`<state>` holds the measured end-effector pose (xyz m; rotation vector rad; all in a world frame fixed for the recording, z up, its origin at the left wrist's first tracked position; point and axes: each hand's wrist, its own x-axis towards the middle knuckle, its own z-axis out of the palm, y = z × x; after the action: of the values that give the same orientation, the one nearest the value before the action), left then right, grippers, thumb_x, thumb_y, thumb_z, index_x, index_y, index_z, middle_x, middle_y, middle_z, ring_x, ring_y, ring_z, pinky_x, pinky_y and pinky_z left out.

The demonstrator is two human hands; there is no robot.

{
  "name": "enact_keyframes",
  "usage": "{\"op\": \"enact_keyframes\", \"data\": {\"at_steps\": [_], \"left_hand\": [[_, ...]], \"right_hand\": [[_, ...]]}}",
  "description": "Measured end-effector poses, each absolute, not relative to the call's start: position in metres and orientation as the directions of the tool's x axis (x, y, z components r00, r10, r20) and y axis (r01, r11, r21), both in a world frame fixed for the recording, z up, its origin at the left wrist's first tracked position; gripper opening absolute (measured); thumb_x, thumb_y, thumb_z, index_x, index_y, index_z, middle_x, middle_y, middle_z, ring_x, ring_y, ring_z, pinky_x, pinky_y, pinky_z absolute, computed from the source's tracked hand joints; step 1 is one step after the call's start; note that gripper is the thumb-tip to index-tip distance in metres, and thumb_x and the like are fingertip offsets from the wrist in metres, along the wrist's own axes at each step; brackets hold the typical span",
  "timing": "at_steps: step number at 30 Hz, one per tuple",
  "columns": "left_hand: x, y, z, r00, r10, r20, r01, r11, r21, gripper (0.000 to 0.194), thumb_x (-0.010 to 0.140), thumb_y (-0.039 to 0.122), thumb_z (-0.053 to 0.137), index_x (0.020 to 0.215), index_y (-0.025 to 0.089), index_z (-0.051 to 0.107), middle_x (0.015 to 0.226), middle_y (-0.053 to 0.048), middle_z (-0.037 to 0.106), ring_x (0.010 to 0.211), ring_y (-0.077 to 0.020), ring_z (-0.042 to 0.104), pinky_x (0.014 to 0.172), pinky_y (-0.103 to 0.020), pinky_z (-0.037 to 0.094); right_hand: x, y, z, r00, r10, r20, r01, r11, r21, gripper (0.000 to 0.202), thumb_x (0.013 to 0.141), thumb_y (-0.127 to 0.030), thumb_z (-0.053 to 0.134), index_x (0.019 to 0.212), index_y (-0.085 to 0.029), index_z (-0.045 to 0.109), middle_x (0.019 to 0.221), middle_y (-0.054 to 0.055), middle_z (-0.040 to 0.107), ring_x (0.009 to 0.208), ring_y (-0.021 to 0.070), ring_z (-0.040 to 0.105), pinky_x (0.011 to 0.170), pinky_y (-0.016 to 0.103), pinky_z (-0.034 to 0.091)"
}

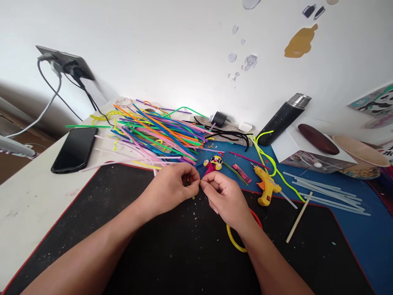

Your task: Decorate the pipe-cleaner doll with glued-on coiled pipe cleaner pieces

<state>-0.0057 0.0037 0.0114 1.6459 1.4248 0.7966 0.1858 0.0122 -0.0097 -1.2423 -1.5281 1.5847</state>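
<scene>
Left hand and right hand meet over the black mat, thumbs and forefingers pinched narrow around a tiny yellowish piece, likely two-handed for fine control. Small figure at one o'clock, perhaps close for comparison (lower end lost behind fingers). Glue gun at three, presumably handy there. Ring at five, forearm hiding part. Piece's shape: can't make out.

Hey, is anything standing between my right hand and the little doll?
Nothing visible does. The doll lies just beyond your right hand, though the hand hides whatever is directly behind it.
</scene>
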Motion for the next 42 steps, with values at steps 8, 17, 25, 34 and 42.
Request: {"op": "enact_keyframes", "data": {"at_steps": [8, 17, 25, 34, 42], "left_hand": [[0.011, 0.000, -0.002, -0.002, 1.000, 0.014, 0.387, -0.012, 0.922, 0.010, 0.082, 0.029, 0.067, 0.081, 0.019, 0.069, 0.076, 0.000, 0.067, 0.069, -0.0151, 0.058, 0.061, -0.025, 0.041], [-0.011, 0.013, 0.004, 0.286, 0.949, -0.133, -0.054, 0.155, 0.987, 0.029, 0.082, 0.043, 0.084, 0.085, 0.016, 0.075, 0.072, 0.002, 0.064, 0.063, -0.0107, 0.049, 0.059, -0.023, 0.039], [-0.009, 0.012, 0.004, 0.290, 0.953, -0.087, -0.099, 0.120, 0.988, 0.025, 0.083, 0.038, 0.086, 0.087, 0.015, 0.077, 0.075, 0.001, 0.068, 0.065, -0.0113, 0.052, 0.061, -0.023, 0.041], [-0.014, 0.012, 0.004, 0.297, 0.951, -0.082, -0.052, 0.102, 0.993, 0.019, 0.082, 0.034, 0.087, 0.090, 0.017, 0.082, 0.082, -0.003, 0.076, 0.073, -0.0144, 0.062, 0.070, -0.025, 0.048], [-0.010, 0.012, 0.003, 0.271, 0.960, -0.073, -0.043, 0.088, 0.995, 0.017, 0.081, 0.032, 0.088, 0.086, 0.017, 0.081, 0.082, -0.002, 0.077, 0.075, -0.0143, 0.064, 0.070, -0.024, 0.050]], "right_hand": [[0.182, 0.014, -0.011, -0.312, 0.922, -0.227, 0.048, -0.223, -0.974, 0.026, 0.090, -0.043, 0.072, 0.086, -0.021, 0.061, 0.051, -0.012, 0.040, 0.037, 0.0064, 0.034, 0.037, 0.020, 0.024], [0.191, 0.016, -0.001, -0.444, 0.862, -0.244, -0.131, -0.332, -0.934, 0.027, 0.090, -0.043, 0.077, 0.086, -0.019, 0.064, 0.045, -0.014, 0.037, 0.035, 0.0041, 0.028, 0.037, 0.018, 0.024], [0.190, 0.015, -0.004, -0.489, 0.835, -0.252, -0.170, -0.375, -0.911, 0.028, 0.090, -0.042, 0.080, 0.086, -0.018, 0.066, 0.046, -0.014, 0.037, 0.036, 0.0032, 0.027, 0.036, 0.016, 0.023], [0.191, 0.014, -0.002, -0.483, 0.842, -0.240, -0.154, -0.351, -0.924, 0.028, 0.090, -0.042, 0.080, 0.086, -0.018, 0.065, 0.047, -0.014, 0.038, 0.035, 0.0030, 0.028, 0.035, 0.016, 0.023], [0.190, 0.014, -0.002, -0.472, 0.848, -0.240, -0.135, -0.339, -0.931, 0.027, 0.090, -0.041, 0.079, 0.085, -0.019, 0.064, 0.047, -0.014, 0.039, 0.035, 0.0033, 0.029, 0.034, 0.016, 0.024]]}}
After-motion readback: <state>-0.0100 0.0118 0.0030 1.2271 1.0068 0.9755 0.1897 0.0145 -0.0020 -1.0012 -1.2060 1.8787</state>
